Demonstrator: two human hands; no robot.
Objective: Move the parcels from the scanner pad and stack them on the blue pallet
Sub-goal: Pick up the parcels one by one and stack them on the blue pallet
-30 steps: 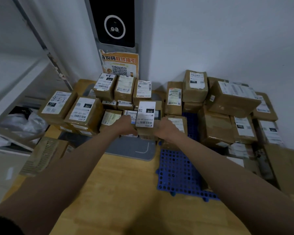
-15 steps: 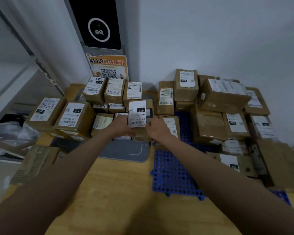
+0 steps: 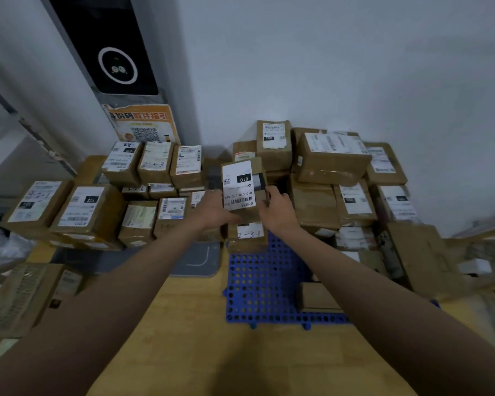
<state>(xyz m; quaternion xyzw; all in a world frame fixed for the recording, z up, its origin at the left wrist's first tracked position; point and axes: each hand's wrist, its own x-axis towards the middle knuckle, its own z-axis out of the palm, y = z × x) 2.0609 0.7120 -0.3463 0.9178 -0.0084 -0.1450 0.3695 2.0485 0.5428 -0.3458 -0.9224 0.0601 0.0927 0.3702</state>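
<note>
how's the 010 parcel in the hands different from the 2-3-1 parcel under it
The 010 parcel is lifted, gripped by the left hand and right hand; the 2-3-1 parcel rests at the blue pallet edge. 010's label is printed; 2-3-1's is handwritten. Both are brown cardboard.

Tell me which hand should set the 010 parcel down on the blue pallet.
Probably the right hand: it grips the 010 parcel on the side toward the blue pallet; the left hand is over the scanner pad side.

"010" on held parcel's label (image 3: 238, 184), "2-3-1" handwritten on parcel below (image 3: 249, 233), "122" on left-side parcel (image 3: 82, 205).
</note>
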